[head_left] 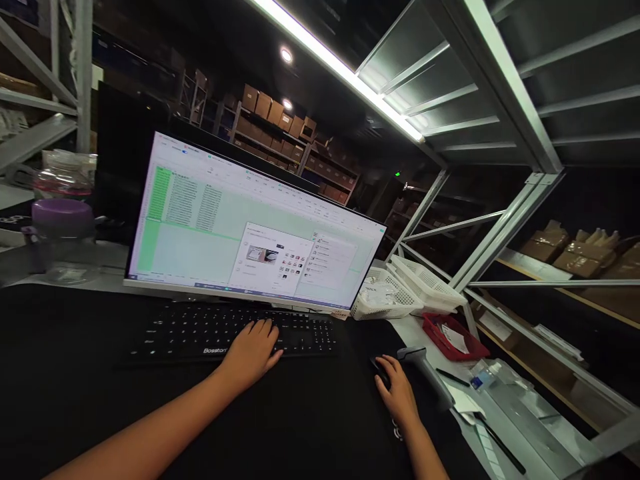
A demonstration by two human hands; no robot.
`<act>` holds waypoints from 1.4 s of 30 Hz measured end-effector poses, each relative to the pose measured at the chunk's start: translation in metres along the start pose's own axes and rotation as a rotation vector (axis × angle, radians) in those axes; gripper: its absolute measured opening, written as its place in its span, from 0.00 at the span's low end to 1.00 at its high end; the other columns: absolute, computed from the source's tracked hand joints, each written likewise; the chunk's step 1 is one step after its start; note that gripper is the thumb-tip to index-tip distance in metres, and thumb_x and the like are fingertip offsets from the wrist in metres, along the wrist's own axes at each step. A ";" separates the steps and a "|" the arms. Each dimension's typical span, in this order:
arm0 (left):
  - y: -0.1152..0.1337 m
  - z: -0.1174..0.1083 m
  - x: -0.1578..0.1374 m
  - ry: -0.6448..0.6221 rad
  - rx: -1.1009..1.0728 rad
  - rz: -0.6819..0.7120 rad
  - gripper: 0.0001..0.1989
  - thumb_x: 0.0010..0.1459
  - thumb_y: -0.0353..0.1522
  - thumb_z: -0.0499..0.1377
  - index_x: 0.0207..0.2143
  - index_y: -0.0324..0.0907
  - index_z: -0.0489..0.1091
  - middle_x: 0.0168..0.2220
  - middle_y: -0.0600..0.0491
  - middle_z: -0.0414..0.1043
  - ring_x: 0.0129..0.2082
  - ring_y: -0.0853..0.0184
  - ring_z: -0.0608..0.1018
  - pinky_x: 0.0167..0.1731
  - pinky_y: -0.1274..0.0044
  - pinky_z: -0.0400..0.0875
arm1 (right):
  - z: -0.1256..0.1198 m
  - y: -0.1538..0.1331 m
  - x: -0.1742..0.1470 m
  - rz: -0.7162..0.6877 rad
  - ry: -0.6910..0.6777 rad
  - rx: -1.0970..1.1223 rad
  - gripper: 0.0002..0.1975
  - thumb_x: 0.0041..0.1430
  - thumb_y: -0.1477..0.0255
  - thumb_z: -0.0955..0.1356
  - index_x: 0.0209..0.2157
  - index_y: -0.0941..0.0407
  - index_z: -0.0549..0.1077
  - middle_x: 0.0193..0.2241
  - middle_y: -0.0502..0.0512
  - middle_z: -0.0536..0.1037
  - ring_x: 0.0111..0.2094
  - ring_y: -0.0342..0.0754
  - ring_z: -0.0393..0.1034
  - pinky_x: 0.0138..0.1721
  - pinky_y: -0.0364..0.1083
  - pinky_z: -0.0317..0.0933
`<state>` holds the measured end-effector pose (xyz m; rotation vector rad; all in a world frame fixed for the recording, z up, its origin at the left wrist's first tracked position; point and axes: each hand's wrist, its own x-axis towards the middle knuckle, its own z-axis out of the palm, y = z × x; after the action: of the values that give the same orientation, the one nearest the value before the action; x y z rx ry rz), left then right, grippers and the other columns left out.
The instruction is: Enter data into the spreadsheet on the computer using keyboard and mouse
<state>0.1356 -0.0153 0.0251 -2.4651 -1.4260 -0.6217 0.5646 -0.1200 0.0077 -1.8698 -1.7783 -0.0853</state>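
Observation:
My left hand (251, 353) rests on the black keyboard (185, 328), fingers stretched over the keys and the thumb out to the right side. On the dark desk mat (300, 420), my right hand (397, 390) is curved over a black computer mouse (381, 373), most of which the palm and fingers hide. Behind the keyboard stands a wide monitor (200, 253) showing a spreadsheet with a green column and a pop-up window. A grey handheld barcode scanner (429, 377) lies just right of the mouse.
White plastic baskets (425, 283) and a red tray (456, 339) stand right of the monitor. A small clear bottle (485, 377), papers and pens lie at the right. A purple-lidded jar (63, 233) stands at the left. Metal shelf posts (505, 233) rise at the right.

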 end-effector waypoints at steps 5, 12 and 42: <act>-0.004 0.008 0.000 0.046 -0.023 0.008 0.20 0.67 0.39 0.56 0.54 0.37 0.76 0.60 0.35 0.74 0.59 0.47 0.76 0.62 0.58 0.69 | -0.003 -0.008 -0.001 0.022 -0.005 0.001 0.23 0.62 0.67 0.66 0.58 0.48 0.79 0.62 0.58 0.75 0.62 0.55 0.73 0.65 0.53 0.67; -0.002 0.002 0.001 0.005 0.007 0.010 0.20 0.68 0.37 0.55 0.54 0.35 0.77 0.60 0.34 0.74 0.59 0.47 0.76 0.61 0.58 0.69 | -0.004 -0.013 -0.003 0.012 0.030 0.005 0.22 0.62 0.68 0.66 0.57 0.50 0.79 0.61 0.59 0.76 0.61 0.55 0.74 0.65 0.53 0.67; 0.000 -0.003 0.002 -0.039 0.038 -0.004 0.22 0.68 0.38 0.57 0.57 0.34 0.76 0.62 0.34 0.73 0.62 0.46 0.75 0.63 0.58 0.69 | 0.000 -0.005 -0.001 0.037 -0.014 -0.017 0.25 0.64 0.66 0.65 0.60 0.50 0.76 0.63 0.59 0.74 0.62 0.55 0.73 0.64 0.54 0.67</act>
<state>0.1356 -0.0151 0.0288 -2.4589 -1.4440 -0.5445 0.5600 -0.1213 0.0085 -1.9190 -1.7572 -0.0743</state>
